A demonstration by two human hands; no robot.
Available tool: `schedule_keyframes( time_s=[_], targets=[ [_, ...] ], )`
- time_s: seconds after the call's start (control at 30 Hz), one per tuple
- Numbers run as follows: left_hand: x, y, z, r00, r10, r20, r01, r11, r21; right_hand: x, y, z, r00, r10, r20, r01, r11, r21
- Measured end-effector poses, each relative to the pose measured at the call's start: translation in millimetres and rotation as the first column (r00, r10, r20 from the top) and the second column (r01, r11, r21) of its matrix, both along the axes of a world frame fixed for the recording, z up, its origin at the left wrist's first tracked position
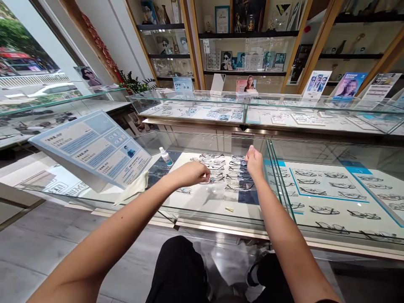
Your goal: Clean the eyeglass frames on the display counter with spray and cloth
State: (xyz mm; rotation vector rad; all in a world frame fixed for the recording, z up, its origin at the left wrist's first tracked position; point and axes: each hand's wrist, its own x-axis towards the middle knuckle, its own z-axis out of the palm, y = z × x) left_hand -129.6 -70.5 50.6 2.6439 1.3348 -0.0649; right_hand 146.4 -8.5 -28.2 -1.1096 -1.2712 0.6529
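My left hand is above the glass display case, its fingers curled inward near the left rows of eyeglasses. My right hand is raised by the right rows, thumb and fingers closed together. Whatever either hand may hold is too small or hidden to make out. Left of my left hand, a small white bottle with a blue label stands upright. A pale yellow cloth lies beside it, nearer to me.
A large blue-and-white sign leans at the left. Glass panel edges run beside my right arm, with more eyeglasses beyond. Another glass counter stands behind, before shelves. My knees are below the case's front edge.
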Motion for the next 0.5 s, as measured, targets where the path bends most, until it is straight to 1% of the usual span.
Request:
schedule_keyframes(
  time_s=[0.1,0.17,0.33,0.5],
  targets=[
    [-4,-1,-20.6,0.999,-0.014,-0.048,0.016,0.999,0.042,1,-1,1.0,1.0,0.015,-0.025,-0.015,1.0,-0.014],
    [-5,0,-29.0,0.998,-0.015,-0.061,0.019,0.998,0.064,1,-3,2.4,0.999,0.042,-0.008,-0.042,0.999,-0.02],
    [-5,3,-37.4,0.994,0.002,-0.105,0.006,0.998,0.07,1,-8,6.1,0.992,0.084,0.09,-0.086,0.996,0.018],
    [-10,8,-43.6,0.993,0.008,-0.121,0.0,0.998,0.067,-1,-7,6.2,0.996,0.078,0.047,-0.078,0.997,-0.003]
  ],
)
